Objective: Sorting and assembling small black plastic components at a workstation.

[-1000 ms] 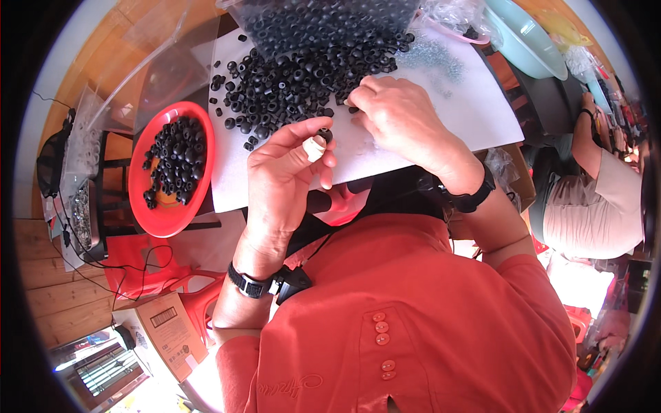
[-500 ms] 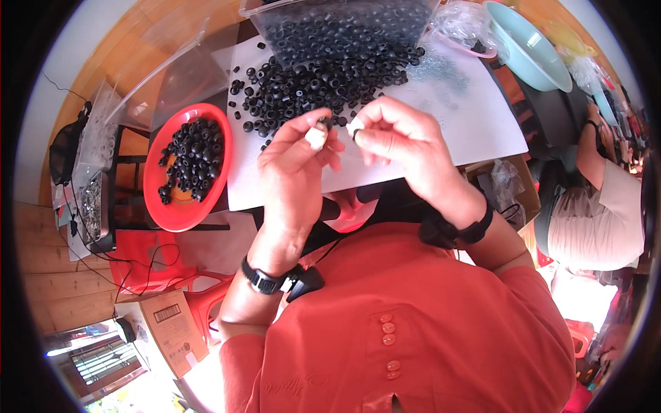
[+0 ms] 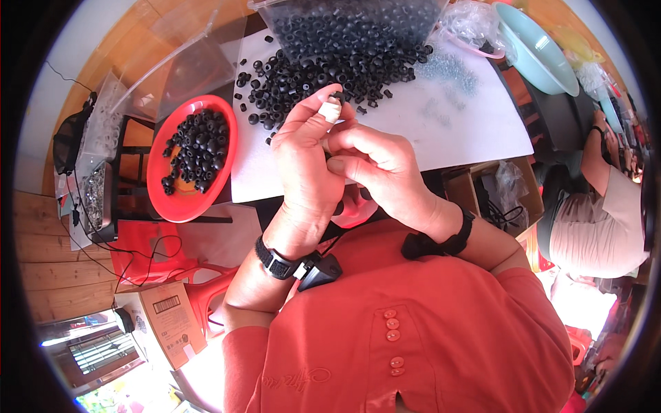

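Between thumb and forefinger, my left hand [image 3: 303, 148] pinches a small black bead-like part [image 3: 338, 97]. A white wrap [image 3: 330, 111] covers its thumb tip. My right hand [image 3: 385, 168] is closed against the left palm, its thumb and fingertips pressed together; whatever lies between them is hidden. Beyond both hands, a heap of small black hollow parts [image 3: 310, 86] spreads over a white sheet [image 3: 475, 131]. More of these parts fill a clear plastic bin [image 3: 358, 34] at the back. To the left, a red oval dish [image 3: 162, 196] holds another lot of them.
Tiny clear bits [image 3: 451, 72] lie scattered on the sheet's right side. A pale blue basin [image 3: 544, 58] stands at the far right. Below it, a cardboard box [image 3: 463, 189] holds plastic wrapping. Another person [image 3: 595, 220] sits at right. A carton [image 3: 165, 320] stands at lower left.
My right hand has moved left and down, from beside the left fingertips to the left palm. The left hand has risen slightly, still pinching the black part.
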The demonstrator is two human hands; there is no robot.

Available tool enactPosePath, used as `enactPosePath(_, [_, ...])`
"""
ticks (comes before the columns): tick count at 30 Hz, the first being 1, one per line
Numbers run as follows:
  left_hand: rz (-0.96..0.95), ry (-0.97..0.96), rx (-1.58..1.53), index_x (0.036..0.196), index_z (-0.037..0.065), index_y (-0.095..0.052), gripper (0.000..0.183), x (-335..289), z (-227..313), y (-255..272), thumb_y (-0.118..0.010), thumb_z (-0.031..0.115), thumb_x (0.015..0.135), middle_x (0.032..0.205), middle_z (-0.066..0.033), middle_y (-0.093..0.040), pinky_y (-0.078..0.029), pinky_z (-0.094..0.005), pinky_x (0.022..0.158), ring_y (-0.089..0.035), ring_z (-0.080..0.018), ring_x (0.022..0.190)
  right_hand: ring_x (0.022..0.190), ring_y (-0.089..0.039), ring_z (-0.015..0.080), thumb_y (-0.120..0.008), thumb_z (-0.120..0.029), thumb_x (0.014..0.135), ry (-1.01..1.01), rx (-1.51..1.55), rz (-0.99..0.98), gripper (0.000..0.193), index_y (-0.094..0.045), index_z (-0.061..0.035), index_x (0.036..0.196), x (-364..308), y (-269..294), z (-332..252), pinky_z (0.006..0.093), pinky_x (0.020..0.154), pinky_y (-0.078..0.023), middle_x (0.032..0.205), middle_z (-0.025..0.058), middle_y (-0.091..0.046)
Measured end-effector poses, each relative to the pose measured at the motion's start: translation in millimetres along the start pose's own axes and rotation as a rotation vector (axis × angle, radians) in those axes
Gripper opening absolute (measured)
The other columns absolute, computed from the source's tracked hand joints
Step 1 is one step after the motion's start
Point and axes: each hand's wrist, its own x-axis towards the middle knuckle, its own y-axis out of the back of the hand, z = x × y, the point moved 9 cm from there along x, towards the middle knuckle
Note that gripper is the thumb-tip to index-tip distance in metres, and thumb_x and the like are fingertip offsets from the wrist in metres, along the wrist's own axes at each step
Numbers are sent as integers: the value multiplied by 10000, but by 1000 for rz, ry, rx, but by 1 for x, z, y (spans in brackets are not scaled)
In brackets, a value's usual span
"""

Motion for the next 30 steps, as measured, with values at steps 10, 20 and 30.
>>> enactPosePath(10, [-53, 44, -44, 1176, -24, -634, 237, -2, -14, 6, -596, 61, 958, 945, -91, -665, -526, -283, 746, -627, -153, 814, 794, -629, 90, -628, 16, 905, 98, -303, -217, 97, -632, 14, 1002, -1, 3, -11, 257, 671, -516, 872, 33, -660])
enactPosePath(20, [-257, 73, -27, 1126, -85, -615, 258, -7, -22, 3, -639, 89, 937, 952, -145, -667, -522, -347, 747, -628, -212, 822, 659, -545, 43, -691, -137, 907, 50, -48, 100, 120, -646, -62, 988, 32, 53, -10, 201, 534, -391, 787, -32, -629])
enactPosePath(30, [-240, 105, -17, 1101, -98, -600, 235, -9, -21, -1, -659, 45, 924, 931, -160, -680, -543, -298, 633, -648, -194, 757, 670, -602, 39, -655, -128, 929, -39, 22, -25, 80, -651, -74, 988, 32, 44, 2, 192, 520, -377, 779, -29, -661])
